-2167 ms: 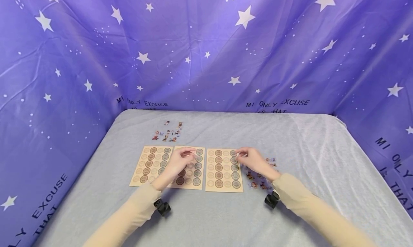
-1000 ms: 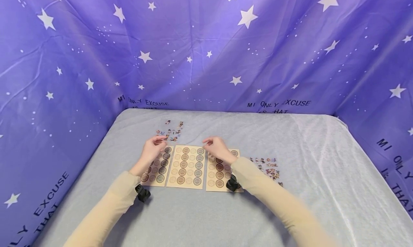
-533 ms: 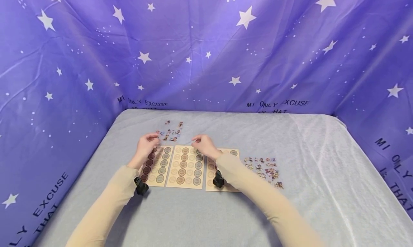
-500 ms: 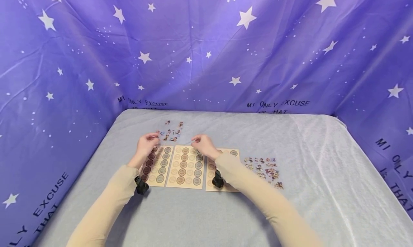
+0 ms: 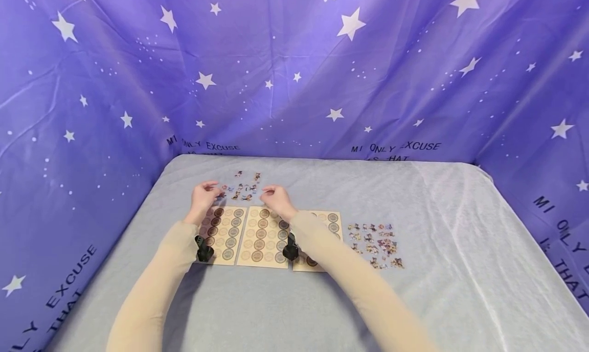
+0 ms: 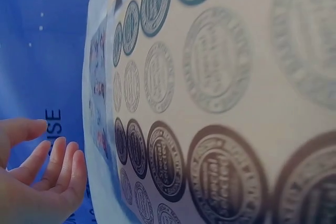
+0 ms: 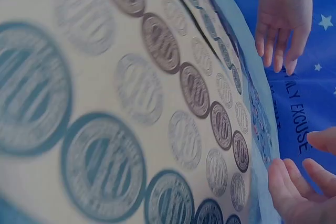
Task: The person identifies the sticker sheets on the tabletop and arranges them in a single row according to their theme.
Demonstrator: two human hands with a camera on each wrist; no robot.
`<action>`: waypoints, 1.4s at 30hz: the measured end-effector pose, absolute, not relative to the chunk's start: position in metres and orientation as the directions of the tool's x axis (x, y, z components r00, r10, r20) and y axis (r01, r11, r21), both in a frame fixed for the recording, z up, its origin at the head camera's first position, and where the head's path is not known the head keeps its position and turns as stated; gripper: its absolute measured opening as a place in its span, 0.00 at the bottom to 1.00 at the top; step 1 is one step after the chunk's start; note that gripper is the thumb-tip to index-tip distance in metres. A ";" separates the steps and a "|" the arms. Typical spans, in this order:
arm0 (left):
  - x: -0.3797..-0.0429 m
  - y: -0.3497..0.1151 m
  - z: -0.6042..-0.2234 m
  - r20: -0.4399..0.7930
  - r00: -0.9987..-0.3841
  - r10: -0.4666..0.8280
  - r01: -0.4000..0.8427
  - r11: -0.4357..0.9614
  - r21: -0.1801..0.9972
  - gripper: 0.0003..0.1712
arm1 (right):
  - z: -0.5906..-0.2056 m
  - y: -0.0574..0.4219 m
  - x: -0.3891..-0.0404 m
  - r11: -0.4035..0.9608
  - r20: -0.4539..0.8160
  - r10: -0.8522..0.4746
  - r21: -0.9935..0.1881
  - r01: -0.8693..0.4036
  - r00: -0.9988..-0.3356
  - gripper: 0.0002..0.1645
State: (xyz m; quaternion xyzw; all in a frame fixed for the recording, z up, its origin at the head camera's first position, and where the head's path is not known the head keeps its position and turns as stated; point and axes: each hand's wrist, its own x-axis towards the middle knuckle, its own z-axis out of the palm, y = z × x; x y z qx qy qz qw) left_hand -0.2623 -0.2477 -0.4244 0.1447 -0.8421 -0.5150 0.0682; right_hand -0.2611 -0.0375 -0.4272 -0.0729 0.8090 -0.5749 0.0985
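At the back left of the table lies a clear sheet of small cartoon stickers [image 5: 247, 197]. My left hand [image 5: 202, 203] hovers by its left edge, and my right hand [image 5: 278, 201] is by its right edge. In both wrist views the fingers are loosely bent, with the thumb apart, and hold nothing. Below the hands three beige sheets lie in a row: a left sheet of round labels [image 5: 228, 234], a middle sheet [image 5: 260, 234] and a right sheet [image 5: 333, 217]. The right forearm hides part of the right sheet. Brown and grey-blue seals are printed on them.
A second clear sheet of cartoon stickers [image 5: 387, 247] lies to the right of the row. All rest on a table with a pale grey-blue cloth [image 5: 442, 270]. A purple curtain with white stars [image 5: 294, 107] hangs behind and at both sides.
Both hands have moved left and toward the back, from over the beige sheets to either side of the clear sticker sheet. The sheets lie where they were.
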 end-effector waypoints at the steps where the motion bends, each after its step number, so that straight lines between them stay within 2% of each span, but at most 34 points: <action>1: -0.264 -0.249 -0.424 -0.030 -0.946 -0.323 -0.177 0.435 0.883 0.20 | -0.426 -0.038 -0.261 0.312 -0.081 -0.232 -0.950 0.004 -0.969 0.21; 6: -0.269 -0.254 -0.425 -0.033 -0.932 -0.361 -0.207 0.453 0.867 0.20 | -0.435 -0.047 -0.266 0.273 -0.122 -0.212 -0.960 0.061 -0.970 0.26; 9: -0.271 -0.255 -0.426 -0.049 -0.935 -0.351 -0.214 0.451 0.867 0.20 | -0.483 -0.056 -0.296 0.198 -0.065 -0.223 -0.980 0.020 -0.973 0.27; 12: -0.273 -0.253 -0.424 -0.076 -0.943 -0.324 -0.226 0.459 0.859 0.21 | -0.497 -0.060 -0.308 0.147 -0.080 -0.238 -0.988 0.045 -0.968 0.30; 13: -0.274 -0.252 -0.423 -0.088 -0.944 -0.317 -0.234 0.458 0.857 0.21 | -0.496 -0.061 -0.308 0.133 -0.095 -0.244 -0.989 0.064 -0.965 0.30; 17: -0.287 -0.257 -0.433 -0.138 -0.940 -0.313 -0.276 0.454 0.847 0.22 | -0.441 -0.058 -0.273 0.183 -0.194 -0.238 -0.971 0.152 -0.952 0.31; 21: -0.322 -0.288 -0.482 -0.108 -0.951 -0.291 -0.231 0.431 0.872 0.22 | -0.419 -0.057 -0.258 0.208 -0.207 -0.249 -0.965 0.157 -0.946 0.31; 23: -0.338 -0.304 -0.506 -0.091 -0.960 -0.265 -0.200 0.419 0.886 0.21 | -0.419 -0.057 -0.257 0.208 -0.214 -0.247 -0.964 0.164 -0.945 0.32; 25: -0.339 -0.305 -0.510 -0.101 -0.959 -0.265 -0.210 0.423 0.882 0.21 | -0.427 -0.059 -0.262 0.191 -0.227 -0.246 -0.965 0.182 -0.942 0.32; 27: -0.330 -0.293 -0.495 -0.163 -0.947 -0.277 -0.277 0.444 0.852 0.25 | -0.429 -0.060 -0.264 0.142 -0.253 -0.254 -0.965 0.222 -0.934 0.32; 30: -0.316 -0.278 -0.477 -0.191 -0.939 -0.285 -0.310 0.464 0.830 0.26 | -0.440 -0.061 -0.272 0.100 -0.284 -0.263 -0.959 0.267 -0.922 0.32; 36: -0.357 -0.312 -0.535 -0.086 -0.956 -0.279 -0.221 0.496 0.840 0.22 | -0.444 -0.060 -0.280 0.051 -0.355 -0.320 -0.932 0.358 -0.878 0.32; 38: -0.377 -0.325 -0.557 -0.085 -0.954 -0.288 -0.233 0.528 0.817 0.24 | -0.442 -0.059 -0.280 0.029 -0.360 -0.347 -0.927 0.374 -0.866 0.33; 42: -0.390 -0.331 -0.575 -0.089 -0.954 -0.287 -0.249 0.589 0.769 0.28 | -0.440 -0.058 -0.276 -0.011 -0.318 -0.365 -0.938 0.345 -0.875 0.33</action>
